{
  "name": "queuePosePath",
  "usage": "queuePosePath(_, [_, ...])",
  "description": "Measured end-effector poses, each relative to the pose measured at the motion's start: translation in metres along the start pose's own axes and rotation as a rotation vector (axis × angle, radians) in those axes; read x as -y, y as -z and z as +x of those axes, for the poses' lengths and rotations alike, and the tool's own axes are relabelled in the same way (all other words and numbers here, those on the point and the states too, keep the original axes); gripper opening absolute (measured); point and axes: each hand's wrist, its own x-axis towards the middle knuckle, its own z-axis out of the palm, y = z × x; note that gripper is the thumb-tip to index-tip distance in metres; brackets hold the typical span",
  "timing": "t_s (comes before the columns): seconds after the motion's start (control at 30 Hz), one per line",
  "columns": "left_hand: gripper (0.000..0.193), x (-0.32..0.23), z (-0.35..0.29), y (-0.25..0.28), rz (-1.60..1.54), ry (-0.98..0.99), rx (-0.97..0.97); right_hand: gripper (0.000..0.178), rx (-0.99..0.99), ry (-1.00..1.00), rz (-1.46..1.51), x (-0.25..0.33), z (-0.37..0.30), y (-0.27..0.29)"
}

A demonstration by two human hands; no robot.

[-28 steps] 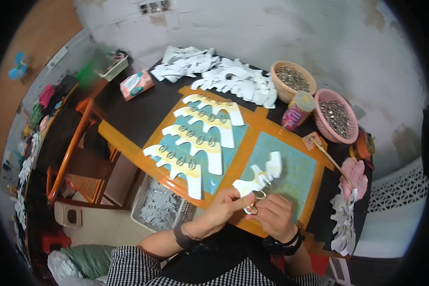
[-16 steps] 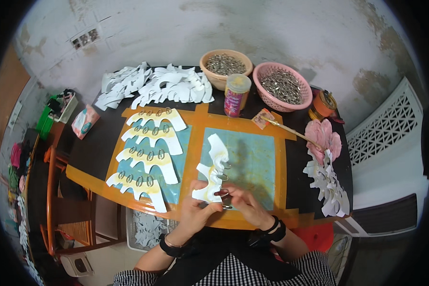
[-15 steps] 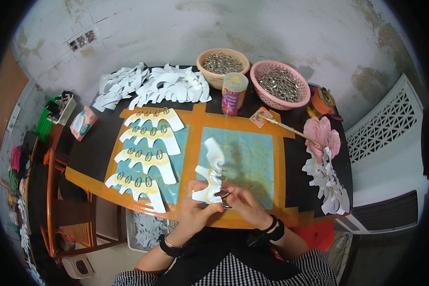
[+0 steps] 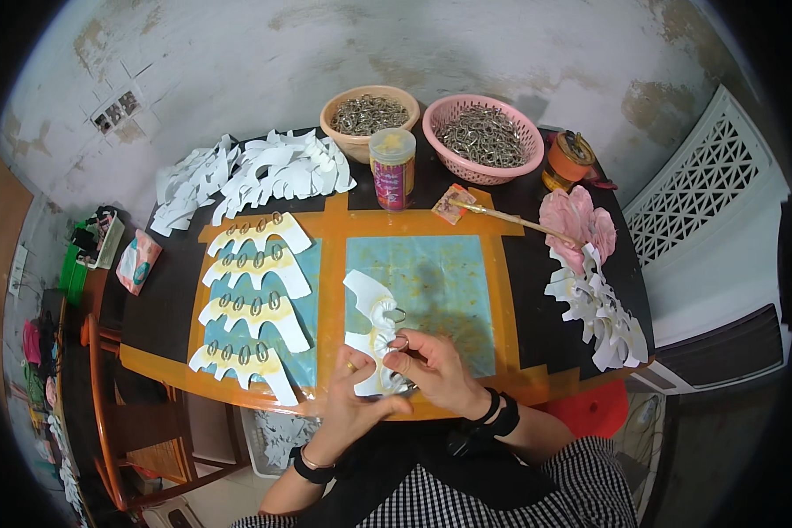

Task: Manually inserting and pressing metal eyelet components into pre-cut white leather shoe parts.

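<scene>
A white cut-out piece [image 4: 367, 286] with yellowish glue-like smears is bunched up between my hands, with metal oval rings along its right edge. My left hand [image 4: 354, 400] supports its lower left side, fingers against it and thumb stretched out below. The thumb and fingers of my right hand [image 4: 438, 368] pinch the piece's right edge at a metal ring [image 4: 402, 341]. What the fingertips cover is hidden. To the left, several flat white pieces [image 4: 283, 315] lie in a column, each with a row of metal rings [image 4: 255, 305] on its smeared band.
Beyond the blue mat [image 4: 449, 264] stand a beige basket [image 4: 333, 132] and a pink basket [image 4: 537, 154] of metal rings, a jar [image 4: 392, 176] and an orange tin [image 4: 568, 163]. A brush [image 4: 510, 217] rests nearby. White pieces heap at back left [image 4: 277, 172] and right [image 4: 603, 317].
The white piece sits lower and my left thumb has swung away from it. My right hand has moved up along its edge. The whole view has shifted slightly.
</scene>
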Motion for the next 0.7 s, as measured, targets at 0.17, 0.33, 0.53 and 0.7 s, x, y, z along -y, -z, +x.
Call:
queuePosePath(0.17, [0.093,-0.009,-0.002,0.011,-0.784,0.456,0.003,0.022,-0.01,0.091,-0.15,0.01,0.0,0.004])
queuePosePath(0.33, [0.052,-0.024,0.056,0.03,-0.8,0.44,0.056,0.026,0.025,0.177,-0.377,0.008,-0.006,0.005])
queuePosePath(0.53, [0.026,-0.03,0.055,0.021,-0.805,0.575,0.091,0.02,0.019,0.429,-0.775,0.003,-0.007,0.019])
queuePosePath(0.7, [0.021,-0.029,0.037,0.004,-1.096,0.729,0.004,0.015,0.044,0.511,-0.88,0.013,-0.003,0.038])
